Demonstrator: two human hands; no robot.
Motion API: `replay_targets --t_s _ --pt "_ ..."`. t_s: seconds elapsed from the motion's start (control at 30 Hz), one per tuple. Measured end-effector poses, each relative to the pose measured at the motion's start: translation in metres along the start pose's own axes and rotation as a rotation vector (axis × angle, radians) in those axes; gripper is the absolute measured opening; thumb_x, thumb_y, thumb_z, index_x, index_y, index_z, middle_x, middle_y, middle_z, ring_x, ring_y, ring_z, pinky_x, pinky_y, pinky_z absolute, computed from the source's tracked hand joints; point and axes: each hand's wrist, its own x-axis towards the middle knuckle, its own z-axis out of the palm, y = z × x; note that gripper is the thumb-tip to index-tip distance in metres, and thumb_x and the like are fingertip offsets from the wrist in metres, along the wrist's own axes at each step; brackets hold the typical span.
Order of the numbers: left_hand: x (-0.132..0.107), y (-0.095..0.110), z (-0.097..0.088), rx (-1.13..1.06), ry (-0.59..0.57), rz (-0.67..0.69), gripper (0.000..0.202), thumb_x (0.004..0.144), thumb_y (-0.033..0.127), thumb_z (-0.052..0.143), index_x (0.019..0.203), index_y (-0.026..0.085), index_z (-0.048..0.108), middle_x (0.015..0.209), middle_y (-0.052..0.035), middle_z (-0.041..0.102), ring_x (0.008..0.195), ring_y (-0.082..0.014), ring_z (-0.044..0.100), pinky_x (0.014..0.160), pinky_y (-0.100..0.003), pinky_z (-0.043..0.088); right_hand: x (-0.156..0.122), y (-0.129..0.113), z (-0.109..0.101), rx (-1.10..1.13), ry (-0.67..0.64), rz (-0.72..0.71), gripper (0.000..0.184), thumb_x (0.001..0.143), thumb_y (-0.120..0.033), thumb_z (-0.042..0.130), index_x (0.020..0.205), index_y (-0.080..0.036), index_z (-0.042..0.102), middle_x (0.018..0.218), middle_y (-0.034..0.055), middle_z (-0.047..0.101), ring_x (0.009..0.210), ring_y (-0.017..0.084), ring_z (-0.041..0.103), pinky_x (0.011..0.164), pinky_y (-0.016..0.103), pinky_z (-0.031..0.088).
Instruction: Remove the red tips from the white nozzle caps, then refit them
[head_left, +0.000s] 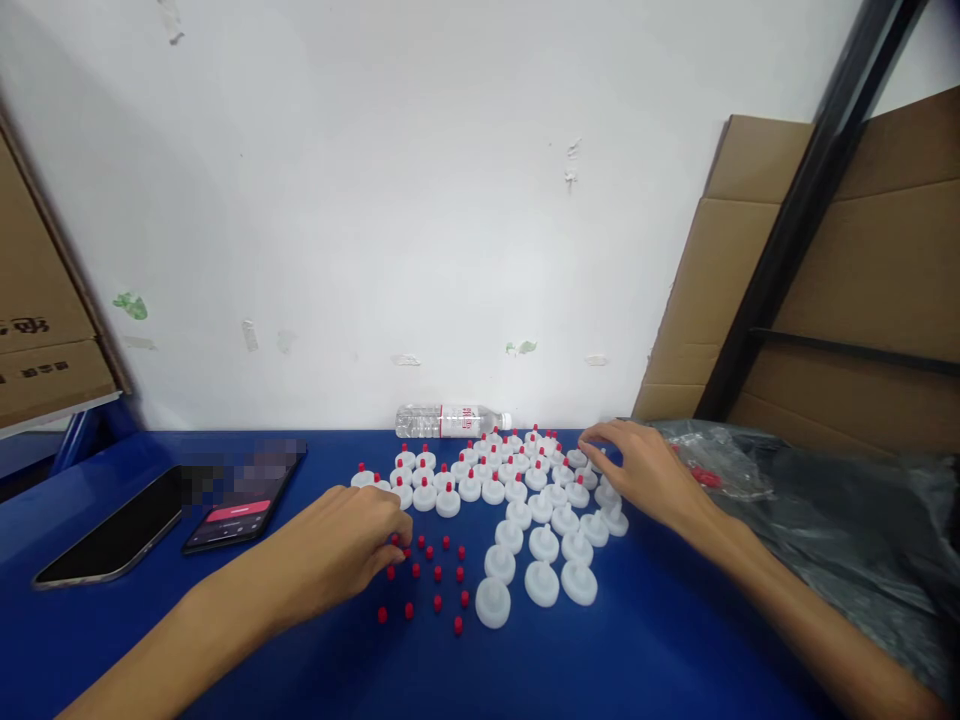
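My left hand (352, 530) is pinched low over loose red caps (438, 573) on the blue table. A small red cap (395, 540) shows between its thumb and finger. At the back right, my right hand (634, 465) reaches over the white funnel-shaped lids (577, 547). Its fingers are curled together at one lid's top; whatever they hold is hidden. Toward the back and left, many white lids carry red caps on their nozzles, like this capped lid (448, 500). The white lids at the front right have bare nozzles.
A clear water bottle (450, 421) lies against the wall behind the lids. Two phones, one dark (112, 530) and one lit (244, 505), lie at left. A grey plastic bag (810, 530) and a clear bag with red pieces (712, 465) cover the right side. Cardboard (705, 290) leans behind.
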Motion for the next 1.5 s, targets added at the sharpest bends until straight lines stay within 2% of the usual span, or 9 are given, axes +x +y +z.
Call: replay_targets --t_s 0.27,0.5,0.7,0.83,0.93,1.07,1.13,1.3,1.5 --pt "0.001 -0.003 0.003 -0.014 0.049 0.027 0.021 0.093 0.017 0.057 0.086 0.027 0.074 0.082 -0.0019 0.071 0.076 -0.0199 0.067 0.062 -0.029 0.034 0.001 -0.003 -0.007 0.003 -0.03 -0.012 0.03 0.098 -0.037 0.049 0.091 -0.022 0.075 0.087 0.006 0.077 0.08 0.024 0.07 0.077 0.038 0.051" --pt "0.004 0.008 -0.005 0.067 0.121 0.086 0.028 0.101 0.022 0.043 0.088 0.021 0.067 0.086 -0.0047 0.071 0.076 -0.0223 0.066 0.06 -0.031 0.03 -0.002 -0.009 -0.007 0.049 -0.187 -0.119 0.03 0.094 -0.049 0.062 0.08 -0.028 0.077 0.082 0.0028 0.077 0.084 0.026 0.069 0.087 0.042 0.048" --pt "0.002 0.015 -0.007 0.111 0.151 0.11 0.03 0.104 0.025 0.038 0.088 0.021 0.063 0.083 -0.0034 0.069 0.07 -0.0204 0.063 0.059 -0.031 0.029 -0.002 -0.007 -0.006 0.089 -0.249 -0.121 0.017 0.09 -0.04 0.069 0.078 -0.028 0.074 0.08 -0.0007 0.076 0.083 0.025 0.069 0.084 0.04 0.049" --pt "0.002 0.018 -0.005 0.121 0.27 0.168 0.031 0.104 0.025 0.037 0.084 0.02 0.06 0.076 -0.0017 0.066 0.061 -0.0164 0.058 0.056 -0.031 0.027 0.0 -0.009 -0.019 0.196 -0.076 0.018 0.024 0.102 -0.043 0.049 0.096 -0.024 0.064 0.086 0.002 0.076 0.074 0.021 0.071 0.067 0.032 0.052" --pt "0.001 0.023 -0.001 0.123 0.423 0.253 0.027 0.102 0.021 0.039 0.085 0.02 0.06 0.07 0.0002 0.062 0.055 -0.0146 0.054 0.053 -0.031 0.026 -0.002 -0.022 -0.024 0.303 0.141 0.111 0.018 0.1 -0.042 0.053 0.096 -0.024 0.056 0.092 0.0034 0.077 0.073 0.021 0.072 0.065 0.031 0.055" --pt "-0.001 0.038 0.009 0.081 0.674 0.378 0.018 0.1 0.017 0.044 0.092 0.02 0.06 0.064 0.0031 0.056 0.05 -0.0139 0.051 0.05 -0.031 0.025 -0.014 -0.063 -0.023 0.31 0.144 -0.19 0.004 0.098 -0.026 0.056 0.096 -0.023 0.059 0.105 0.0058 0.073 0.097 0.022 0.07 0.082 0.034 0.056" --pt "-0.002 0.048 0.016 0.064 0.745 0.412 0.012 0.101 0.022 0.049 0.094 0.021 0.059 0.065 0.0034 0.057 0.051 -0.0142 0.053 0.049 -0.031 0.025 -0.024 -0.09 -0.022 0.334 0.112 -0.351 0.009 0.099 -0.017 0.052 0.098 -0.022 0.06 0.109 0.0072 0.07 0.104 0.021 0.067 0.089 0.034 0.054" --pt "-0.006 0.069 0.029 0.037 0.725 0.484 0.021 0.101 0.037 0.055 0.087 0.022 0.052 0.068 0.0027 0.058 0.053 -0.0151 0.054 0.048 -0.032 0.028 -0.048 -0.137 -0.022 0.335 0.136 -0.613 0.011 0.096 -0.013 0.055 0.102 -0.016 0.063 0.102 0.0089 0.072 0.077 0.018 0.066 0.07 0.032 0.055" --pt "-0.006 0.068 0.031 -0.018 0.663 0.424 0.012 0.101 0.018 0.041 0.092 0.022 0.048 0.074 0.0015 0.059 0.057 -0.0166 0.055 0.051 -0.032 0.031 -0.05 -0.138 -0.023 0.368 0.138 -0.583 0.021 0.097 -0.024 0.063 0.116 -0.014 0.063 0.103 0.0096 0.072 0.088 0.019 0.066 0.08 0.03 0.056"
